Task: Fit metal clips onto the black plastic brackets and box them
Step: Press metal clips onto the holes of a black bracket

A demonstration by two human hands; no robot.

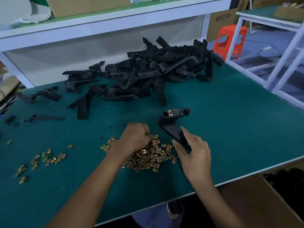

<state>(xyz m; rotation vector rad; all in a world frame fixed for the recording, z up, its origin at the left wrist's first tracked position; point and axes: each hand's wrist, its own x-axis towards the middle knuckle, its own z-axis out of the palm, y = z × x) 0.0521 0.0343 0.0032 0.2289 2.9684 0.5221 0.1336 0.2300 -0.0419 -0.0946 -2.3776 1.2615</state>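
One bracket (171, 127) (one clip (170, 113) fitted) gripped in right hand (192, 152); left hand (136, 137) fingers (147, 132) curled into clip pile (148, 157), grasp unclear.

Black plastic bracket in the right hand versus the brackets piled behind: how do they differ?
The held black plastic bracket is gripped by the right hand, tilted up; the piled black brackets lie tangled on the green table. The held one carries a brass-coloured metal clip near its top; no clips show on the pile. Both are black plastic.
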